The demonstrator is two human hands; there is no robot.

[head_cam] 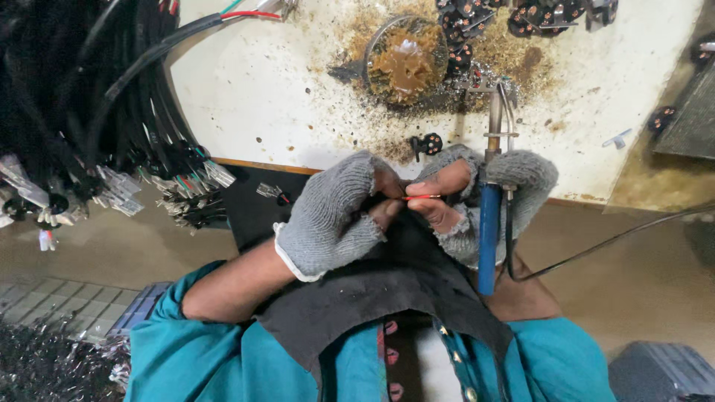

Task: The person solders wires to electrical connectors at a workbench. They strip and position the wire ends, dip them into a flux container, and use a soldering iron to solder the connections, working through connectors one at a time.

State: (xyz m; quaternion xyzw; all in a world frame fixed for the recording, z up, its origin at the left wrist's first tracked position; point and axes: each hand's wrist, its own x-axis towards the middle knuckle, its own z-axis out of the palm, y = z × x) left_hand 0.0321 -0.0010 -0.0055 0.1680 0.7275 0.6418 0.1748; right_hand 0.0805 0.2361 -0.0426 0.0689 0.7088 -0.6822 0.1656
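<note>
Red wire, pinched between both hands

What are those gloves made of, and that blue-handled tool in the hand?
The gloves look like grey knitted yarn, probably cotton: ribbed weave, frayed cut-off fingertips. The tool in the right hand seems to have a glossy blue plastic handle and a dull, tarnished metal shaft. The thin wire both hands pinch appears coated in red plastic.

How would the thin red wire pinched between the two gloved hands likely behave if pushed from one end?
The thin red wire would probably buckle rather than slide; it looks very slender. The short span between the left hand and the right hand runs straight, so it may hold shape over that length. It is likely very light, since fingertips alone pinch it.
</note>
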